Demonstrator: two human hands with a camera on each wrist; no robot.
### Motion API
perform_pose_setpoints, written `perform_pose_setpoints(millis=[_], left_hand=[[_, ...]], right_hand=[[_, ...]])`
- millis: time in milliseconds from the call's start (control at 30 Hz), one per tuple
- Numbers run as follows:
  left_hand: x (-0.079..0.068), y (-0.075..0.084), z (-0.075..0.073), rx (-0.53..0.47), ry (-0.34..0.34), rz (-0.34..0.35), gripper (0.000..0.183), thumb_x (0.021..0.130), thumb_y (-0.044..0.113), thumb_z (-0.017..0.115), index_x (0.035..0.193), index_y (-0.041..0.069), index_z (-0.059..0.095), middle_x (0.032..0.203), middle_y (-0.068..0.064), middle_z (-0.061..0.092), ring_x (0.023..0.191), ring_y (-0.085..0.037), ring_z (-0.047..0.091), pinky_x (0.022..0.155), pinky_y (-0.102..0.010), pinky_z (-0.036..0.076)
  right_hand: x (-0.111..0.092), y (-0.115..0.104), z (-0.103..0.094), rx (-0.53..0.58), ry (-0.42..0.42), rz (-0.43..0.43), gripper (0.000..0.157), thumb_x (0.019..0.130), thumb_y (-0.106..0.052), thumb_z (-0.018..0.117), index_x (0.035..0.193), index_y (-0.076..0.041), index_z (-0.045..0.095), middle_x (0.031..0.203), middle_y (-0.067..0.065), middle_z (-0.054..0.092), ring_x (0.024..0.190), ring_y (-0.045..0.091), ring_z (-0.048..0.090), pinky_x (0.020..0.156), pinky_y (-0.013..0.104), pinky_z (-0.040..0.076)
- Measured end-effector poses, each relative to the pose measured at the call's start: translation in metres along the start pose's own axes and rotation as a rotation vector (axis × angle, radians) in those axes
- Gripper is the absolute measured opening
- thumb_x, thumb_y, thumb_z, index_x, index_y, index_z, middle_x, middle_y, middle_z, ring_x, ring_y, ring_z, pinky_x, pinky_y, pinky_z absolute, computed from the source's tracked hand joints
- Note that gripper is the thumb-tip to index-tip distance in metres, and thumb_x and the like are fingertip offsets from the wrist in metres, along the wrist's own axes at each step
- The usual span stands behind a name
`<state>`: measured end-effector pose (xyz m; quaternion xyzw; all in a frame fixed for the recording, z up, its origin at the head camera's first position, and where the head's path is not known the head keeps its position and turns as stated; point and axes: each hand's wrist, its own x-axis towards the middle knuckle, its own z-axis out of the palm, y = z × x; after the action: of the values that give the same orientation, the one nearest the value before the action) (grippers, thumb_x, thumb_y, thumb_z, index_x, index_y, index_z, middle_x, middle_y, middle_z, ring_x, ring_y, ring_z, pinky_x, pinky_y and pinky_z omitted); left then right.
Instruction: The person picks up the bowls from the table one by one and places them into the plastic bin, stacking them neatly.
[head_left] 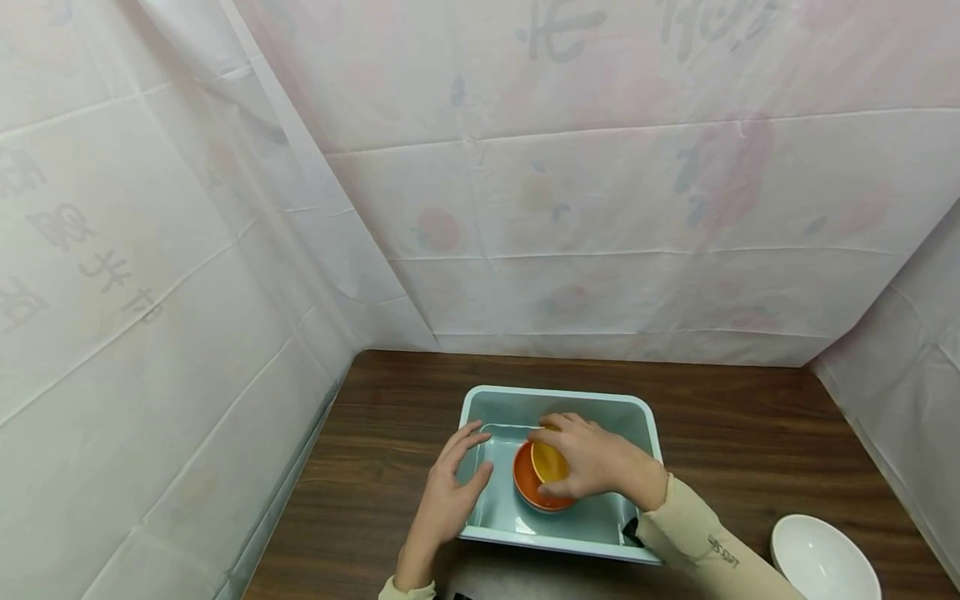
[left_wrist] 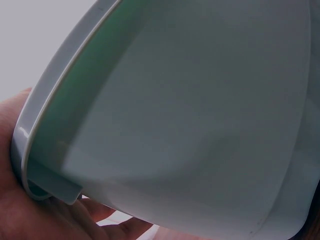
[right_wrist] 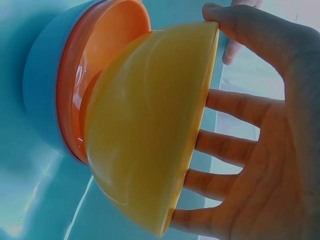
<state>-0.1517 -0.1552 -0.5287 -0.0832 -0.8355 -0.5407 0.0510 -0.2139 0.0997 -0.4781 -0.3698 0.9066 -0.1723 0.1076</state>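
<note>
My right hand grips a yellow bowl across its rim, thumb on one side and spread fingers on the other. The yellow bowl overlaps the mouth of an orange bowl, which is nested in a blue bowl. These bowls stand inside a pale blue-green plastic tub. Over the tub's left side is my left hand, its thumb and fingers spread and holding nothing. The left wrist view shows mostly the tub's outer wall, with part of that hand behind the rim.
A white bowl stands at the right front of the dark wood table. Pale printed sheets hang behind the table and along both its sides.
</note>
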Motion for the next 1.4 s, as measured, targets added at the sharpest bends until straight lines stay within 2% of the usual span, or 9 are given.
perform_pose_setpoints(millis=[467,600,1400], left_hand=[[0.0001,0.0002,-0.0004,0.007,-0.005,0.009,0.034,0.099,0.025,0.070,0.132,0.028,0.065,0.156,-0.006,0.050,0.148,-0.029,0.042,0.116,-0.061,0.037],[0.0004,0.0000,-0.0009,-0.001,-0.012,-0.013,0.034,0.098,0.026,0.071,0.132,0.029,0.066,0.157,-0.004,0.050,0.149,-0.027,0.042,0.117,-0.059,0.036],[-0.0007,0.0019,-0.0005,-0.003,0.003,-0.002,0.033,0.099,0.025,0.071,0.130,0.031,0.066,0.155,-0.001,0.052,0.149,-0.026,0.042,0.117,-0.061,0.035]], right_hand=[[0.0026,-0.0001,0.0031,-0.013,-0.015,-0.011,0.069,0.082,-0.052,0.078,0.140,-0.017,0.061,0.146,0.018,0.054,0.126,0.037,0.055,0.090,0.056,0.056],[0.0033,0.0006,0.0048,-0.015,-0.021,-0.015,0.070,0.082,-0.052,0.078,0.140,-0.017,0.061,0.147,0.018,0.054,0.126,0.038,0.055,0.092,0.057,0.056],[0.0055,-0.0017,0.0075,-0.054,-0.018,-0.031,0.070,0.081,-0.054,0.079,0.139,-0.018,0.062,0.144,0.015,0.056,0.125,0.036,0.056,0.093,0.056,0.056]])
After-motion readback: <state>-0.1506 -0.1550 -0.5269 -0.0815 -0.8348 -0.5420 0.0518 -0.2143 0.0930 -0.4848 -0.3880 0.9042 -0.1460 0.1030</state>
